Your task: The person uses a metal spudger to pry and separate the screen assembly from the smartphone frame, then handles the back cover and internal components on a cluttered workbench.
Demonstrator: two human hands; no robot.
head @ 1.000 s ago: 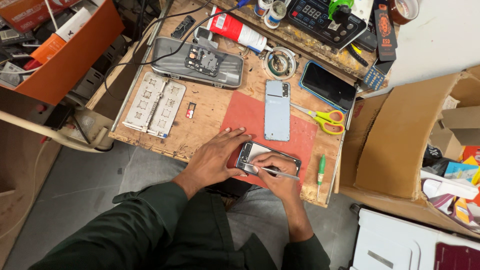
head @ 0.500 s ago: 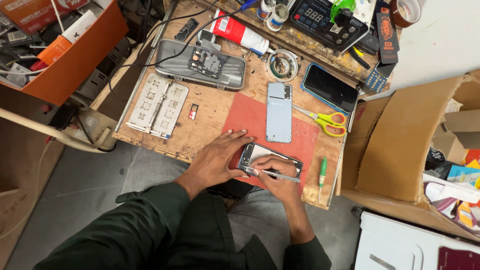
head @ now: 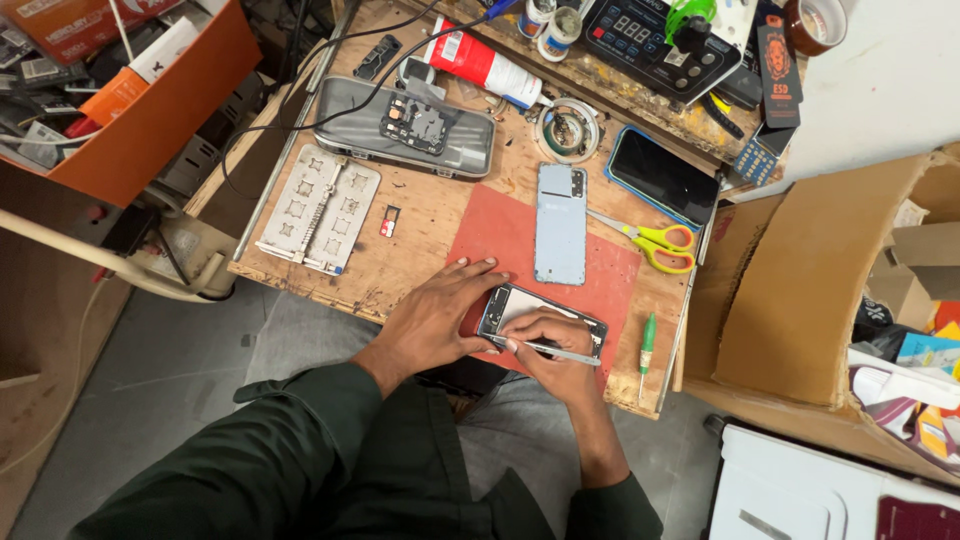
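Little has moved since the earlier frames: the right hand (head: 545,345) has kept its slim metal tweezers (head: 553,350) over the opened black-framed phone (head: 540,322), with only small shifts of the tip. The left hand (head: 440,310) lies flat, fingers spread and gripping nothing, pressing the phone's left end onto the red rubber mat (head: 490,235) near the front edge of the worn wooden counter (head: 420,250). The right fingers are pinched shut on the tweezers; a pale blue phone back cover (head: 560,223) lies just beyond, and yellow-handled scissors (head: 655,240) beside it.

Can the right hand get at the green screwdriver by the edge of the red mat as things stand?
Probably yes: the green screwdriver lies bare just right of the right hand, nothing between. But that hand already holds tweezers, so it would have to set them down.
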